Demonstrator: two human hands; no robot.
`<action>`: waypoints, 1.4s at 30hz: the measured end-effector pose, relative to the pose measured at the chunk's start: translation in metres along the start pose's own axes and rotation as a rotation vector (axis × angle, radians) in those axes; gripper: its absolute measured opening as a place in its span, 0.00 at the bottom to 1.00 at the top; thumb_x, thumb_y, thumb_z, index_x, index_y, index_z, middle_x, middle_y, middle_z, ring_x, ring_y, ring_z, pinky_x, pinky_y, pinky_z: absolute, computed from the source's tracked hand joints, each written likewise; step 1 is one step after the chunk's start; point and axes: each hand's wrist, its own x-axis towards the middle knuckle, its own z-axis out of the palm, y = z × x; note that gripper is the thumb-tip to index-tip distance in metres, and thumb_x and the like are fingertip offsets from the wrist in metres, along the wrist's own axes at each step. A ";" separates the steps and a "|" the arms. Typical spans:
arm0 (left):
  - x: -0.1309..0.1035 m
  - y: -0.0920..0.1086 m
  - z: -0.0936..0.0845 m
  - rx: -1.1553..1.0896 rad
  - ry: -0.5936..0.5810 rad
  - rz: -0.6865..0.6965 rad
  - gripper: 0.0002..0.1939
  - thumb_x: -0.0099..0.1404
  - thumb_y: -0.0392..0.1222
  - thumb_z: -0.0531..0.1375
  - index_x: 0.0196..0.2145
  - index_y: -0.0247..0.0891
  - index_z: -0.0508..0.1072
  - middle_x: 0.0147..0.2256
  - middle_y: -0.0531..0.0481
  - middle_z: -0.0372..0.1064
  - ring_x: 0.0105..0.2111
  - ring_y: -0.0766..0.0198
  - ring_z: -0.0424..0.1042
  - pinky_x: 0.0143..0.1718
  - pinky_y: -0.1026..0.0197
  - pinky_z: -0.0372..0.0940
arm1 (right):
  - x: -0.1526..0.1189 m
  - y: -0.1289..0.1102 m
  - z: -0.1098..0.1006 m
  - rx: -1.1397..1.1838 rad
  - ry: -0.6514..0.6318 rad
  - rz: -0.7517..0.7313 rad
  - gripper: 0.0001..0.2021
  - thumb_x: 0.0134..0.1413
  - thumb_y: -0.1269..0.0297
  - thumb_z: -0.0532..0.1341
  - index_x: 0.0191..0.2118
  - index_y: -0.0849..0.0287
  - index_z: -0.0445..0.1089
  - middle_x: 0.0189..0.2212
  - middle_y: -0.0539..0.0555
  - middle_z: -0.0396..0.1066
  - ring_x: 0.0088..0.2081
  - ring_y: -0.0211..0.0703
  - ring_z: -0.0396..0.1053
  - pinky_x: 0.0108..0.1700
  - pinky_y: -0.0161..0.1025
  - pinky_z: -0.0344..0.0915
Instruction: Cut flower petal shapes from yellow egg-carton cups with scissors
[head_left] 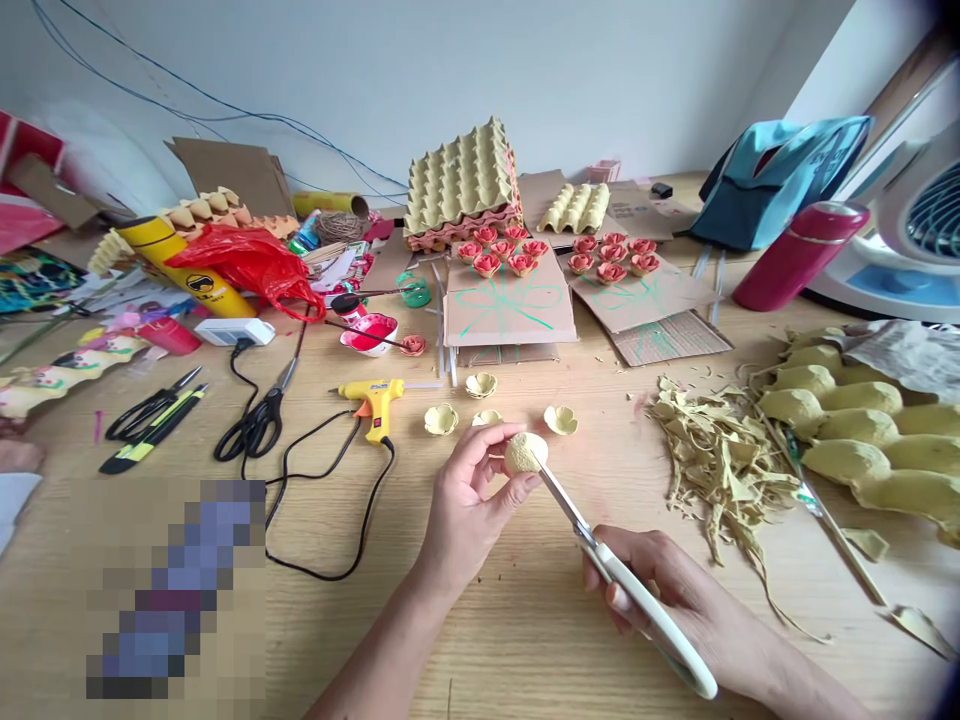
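Note:
My left hand (pixel 480 490) pinches a small pale yellow egg-carton cup (pixel 523 454) between thumb and fingers above the table. In my right hand (pixel 667 590) is a pair of scissors (pixel 637 600) with white handles, my fingers wrapped round the grips. The blades point up and left, their tips touching the cup's right side. Just beyond my left hand lie several cut, petal-shaped cups, among them a yellow cup (pixel 561 420) on the right and another cup (pixel 441 419) on the left. One of them is partly hidden behind my fingers.
A yellow glue gun (pixel 379 405) and its cord lie left of my hands, near black scissors (pixel 259 420). Carton scraps (pixel 712 470) and an egg carton (pixel 862 420) are at right. Red paper roses (pixel 487 262) stand on cardboard (pixel 510 310). A person's hand (pixel 19 455) shows at far left.

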 end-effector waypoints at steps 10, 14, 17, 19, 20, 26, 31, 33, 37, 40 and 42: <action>-0.003 0.006 0.002 0.145 0.025 0.083 0.16 0.62 0.37 0.69 0.48 0.43 0.78 0.44 0.49 0.69 0.41 0.65 0.71 0.44 0.64 0.71 | 0.000 0.013 0.004 0.042 0.008 -0.030 0.26 0.61 0.37 0.56 0.33 0.59 0.66 0.22 0.46 0.60 0.25 0.37 0.57 0.27 0.35 0.52; -0.003 0.005 0.001 0.140 0.019 0.072 0.16 0.62 0.37 0.69 0.48 0.42 0.78 0.44 0.49 0.69 0.40 0.65 0.71 0.44 0.64 0.71 | 0.001 0.012 0.004 0.043 0.005 -0.029 0.26 0.61 0.36 0.56 0.33 0.59 0.66 0.22 0.46 0.60 0.25 0.37 0.57 0.27 0.35 0.52; -0.003 0.005 0.000 0.129 0.003 0.064 0.16 0.62 0.37 0.69 0.48 0.42 0.77 0.44 0.48 0.70 0.40 0.65 0.71 0.44 0.63 0.71 | 0.001 0.010 0.004 0.041 0.003 -0.028 0.26 0.61 0.37 0.56 0.32 0.59 0.65 0.22 0.46 0.60 0.25 0.37 0.57 0.27 0.35 0.53; -0.003 0.006 0.000 0.127 -0.009 0.061 0.16 0.62 0.37 0.68 0.49 0.42 0.77 0.44 0.48 0.69 0.40 0.64 0.71 0.44 0.63 0.71 | -0.001 0.011 0.004 0.040 0.007 -0.030 0.26 0.61 0.37 0.56 0.32 0.58 0.65 0.23 0.46 0.60 0.26 0.37 0.58 0.28 0.35 0.53; -0.003 0.006 0.000 0.127 -0.012 0.062 0.16 0.63 0.37 0.68 0.49 0.42 0.77 0.44 0.48 0.69 0.40 0.64 0.71 0.44 0.63 0.71 | -0.001 0.011 0.004 0.041 0.008 -0.031 0.26 0.61 0.37 0.56 0.32 0.58 0.65 0.23 0.46 0.60 0.26 0.37 0.58 0.28 0.35 0.53; -0.003 0.007 0.001 0.132 -0.021 0.054 0.15 0.63 0.37 0.67 0.49 0.42 0.77 0.44 0.49 0.68 0.41 0.66 0.70 0.45 0.64 0.71 | -0.003 0.016 0.006 0.051 0.037 -0.073 0.26 0.62 0.37 0.56 0.31 0.58 0.65 0.23 0.46 0.59 0.25 0.36 0.57 0.27 0.34 0.53; -0.004 0.004 0.002 0.117 -0.014 0.028 0.16 0.64 0.38 0.67 0.49 0.43 0.77 0.44 0.49 0.68 0.41 0.66 0.70 0.46 0.64 0.70 | -0.004 0.020 0.009 0.006 0.073 -0.103 0.25 0.64 0.38 0.54 0.30 0.58 0.63 0.20 0.45 0.58 0.24 0.36 0.55 0.27 0.34 0.53; -0.005 0.004 0.002 0.109 -0.012 0.019 0.16 0.63 0.38 0.67 0.49 0.43 0.77 0.45 0.48 0.69 0.42 0.65 0.71 0.46 0.64 0.70 | -0.005 0.020 0.011 -0.007 0.074 -0.088 0.25 0.65 0.39 0.54 0.30 0.57 0.63 0.20 0.45 0.57 0.23 0.36 0.55 0.26 0.34 0.52; -0.006 0.004 0.003 0.079 -0.013 -0.011 0.16 0.63 0.39 0.68 0.49 0.42 0.77 0.46 0.48 0.69 0.42 0.64 0.71 0.47 0.62 0.70 | -0.006 0.017 0.012 -0.018 0.083 -0.073 0.25 0.65 0.39 0.53 0.30 0.57 0.61 0.20 0.45 0.57 0.23 0.35 0.54 0.26 0.34 0.51; -0.006 0.003 0.003 0.056 -0.016 -0.020 0.16 0.63 0.40 0.68 0.50 0.42 0.76 0.46 0.47 0.69 0.43 0.64 0.71 0.47 0.63 0.70 | -0.005 0.014 0.012 -0.018 0.082 -0.073 0.25 0.66 0.39 0.52 0.29 0.57 0.60 0.20 0.45 0.56 0.23 0.35 0.53 0.25 0.34 0.51; -0.006 0.003 0.003 0.047 -0.012 -0.026 0.17 0.63 0.40 0.68 0.50 0.42 0.76 0.47 0.47 0.69 0.43 0.64 0.71 0.47 0.63 0.70 | -0.005 0.014 0.013 -0.025 0.086 -0.077 0.25 0.66 0.39 0.52 0.29 0.57 0.59 0.20 0.45 0.55 0.22 0.34 0.52 0.24 0.34 0.50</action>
